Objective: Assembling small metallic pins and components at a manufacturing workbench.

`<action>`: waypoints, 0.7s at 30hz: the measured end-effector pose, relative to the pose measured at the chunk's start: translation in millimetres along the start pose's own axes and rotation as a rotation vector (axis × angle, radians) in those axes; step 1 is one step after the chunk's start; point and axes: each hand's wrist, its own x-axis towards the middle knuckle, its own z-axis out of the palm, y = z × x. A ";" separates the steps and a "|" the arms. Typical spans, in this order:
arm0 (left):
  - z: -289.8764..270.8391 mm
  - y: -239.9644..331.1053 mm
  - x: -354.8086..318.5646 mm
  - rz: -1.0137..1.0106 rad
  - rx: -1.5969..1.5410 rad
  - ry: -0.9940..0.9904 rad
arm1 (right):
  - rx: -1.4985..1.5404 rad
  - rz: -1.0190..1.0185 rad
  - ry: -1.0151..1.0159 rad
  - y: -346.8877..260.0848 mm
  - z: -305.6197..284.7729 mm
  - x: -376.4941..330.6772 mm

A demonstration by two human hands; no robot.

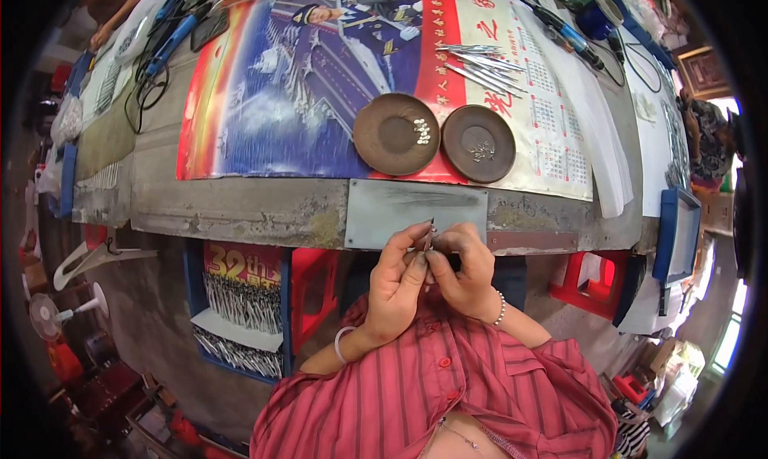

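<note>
Both my hands meet at the table's near edge, fingertips pinched together. Between my left hand and my right hand is a slim, dark-tipped metal piece pointing away from me. Its lower part is hidden by the fingers, and its exact kind is too small to make out. Just beyond the hands lies a flat grey-green plate with dark smears. Farther off, a brown round dish holds a cluster of shiny silver beads. Right beside it, a smaller brown dish contains tiny metal bits.
A glossy poster calendar covers the table's middle, with several thin metal rods on it. Blue-handled corded tools lie far left, another far right. Below the table, a blue crate of metal rods stands left, a red stool right.
</note>
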 end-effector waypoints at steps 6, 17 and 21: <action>-8.4 -3.3 -7.6 0.052 0.106 0.076 | -0.361 -0.222 0.027 1.5 20.8 -5.8; -29.1 3.2 -29.6 0.153 0.132 -0.061 | -0.003 -0.230 -0.111 -10.3 15.4 10.6; -36.3 7.0 -28.2 0.402 0.364 -0.011 | -0.229 -0.294 -0.113 -15.4 33.9 -0.7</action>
